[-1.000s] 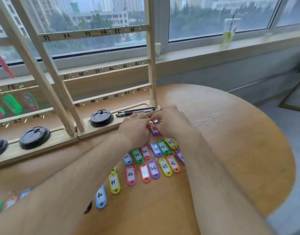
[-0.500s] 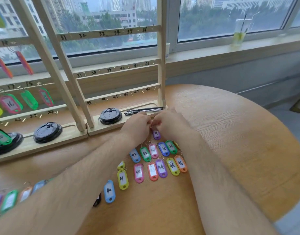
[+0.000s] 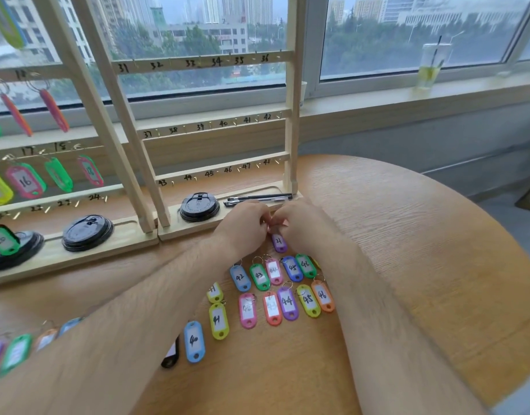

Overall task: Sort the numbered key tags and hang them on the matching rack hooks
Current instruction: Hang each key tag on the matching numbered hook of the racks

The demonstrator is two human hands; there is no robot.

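Note:
My left hand (image 3: 243, 227) and my right hand (image 3: 299, 224) meet just in front of the rack base, fingers curled together over the ring end of a purple key tag (image 3: 279, 243) marked 21. A bit of red shows between the fingertips. Below them, several coloured tags numbered 40 to 46 (image 3: 287, 301) lie in two rows on the round wooden table (image 3: 422, 250). The wooden rack (image 3: 292, 121) stands behind, its right panel numbered 31 to 48 with bare hooks. The left panel carries hung tags such as a pink tag 16 (image 3: 25, 181).
Black cup lids (image 3: 199, 206) (image 3: 87, 232) and two black pens (image 3: 257, 199) sit on the rack's base. More tags (image 3: 17, 351) lie at the table's left edge. A drink cup with a straw (image 3: 430, 65) stands on the window sill.
Both hands stay together over the purple tag, lifting slightly toward the rack base. The camera has tilted and shifted, bringing more of the left rack panel into view.

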